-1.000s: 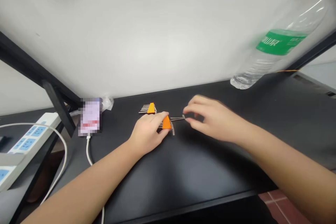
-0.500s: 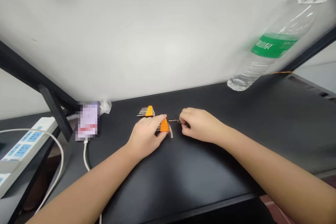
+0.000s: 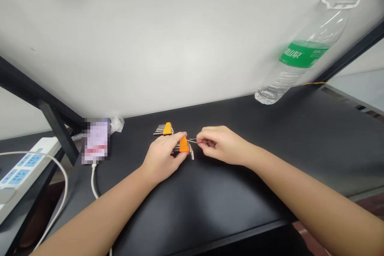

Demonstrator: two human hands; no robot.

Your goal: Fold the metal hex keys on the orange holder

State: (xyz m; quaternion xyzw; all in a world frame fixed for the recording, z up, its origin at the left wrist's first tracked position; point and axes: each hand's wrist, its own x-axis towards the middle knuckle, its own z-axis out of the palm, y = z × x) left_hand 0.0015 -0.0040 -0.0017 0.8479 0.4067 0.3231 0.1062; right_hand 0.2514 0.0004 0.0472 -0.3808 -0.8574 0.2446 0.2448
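Note:
My left hand grips an orange holder filled with several metal hex keys, resting on the black table. Right beside it, my right hand pinches one thin hex key at the holder's edge. A second orange holder with hex keys lies flat on the table just behind my left hand, untouched.
A clear water bottle with a green label stands at the back right. A phone with a white cable lies at the left. A white power strip sits at far left, beside a black frame strut.
My right hand closed from spread fingers into a pinch on the hex key and moved left towards the holder. The left hand stayed on the holder.

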